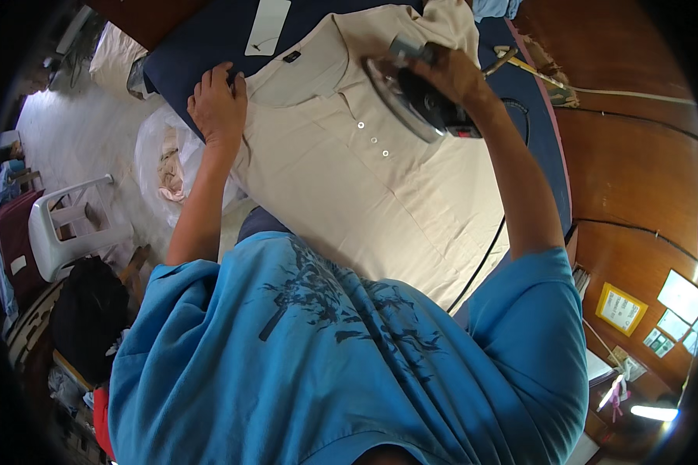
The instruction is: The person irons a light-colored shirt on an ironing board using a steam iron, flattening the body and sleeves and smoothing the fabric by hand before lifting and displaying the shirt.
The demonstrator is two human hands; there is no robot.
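Observation:
A beige short-placket shirt (326, 178) lies spread over a navy-covered ironing board (198, 50). Three pale buttons run down its front, and a small black label sits inside the neckline. My right hand (454, 74) is closed around the handle of a black iron (426, 101), whose metal soleplate is over the shirt near the shoulder on the right. My left hand (219, 105) rests flat at the shirt's left shoulder edge, fingers stretched out, holding nothing. A white tag-shaped card (268, 27) lies on the board beyond the neckline.
The iron's black cord (481, 263) loops along the shirt's right side. A clear plastic bag with beige cloth (169, 167) is on the floor at left, beside a white plastic stool (74, 225). A brown wooden wall (636, 170) stands close at right, with cables along it.

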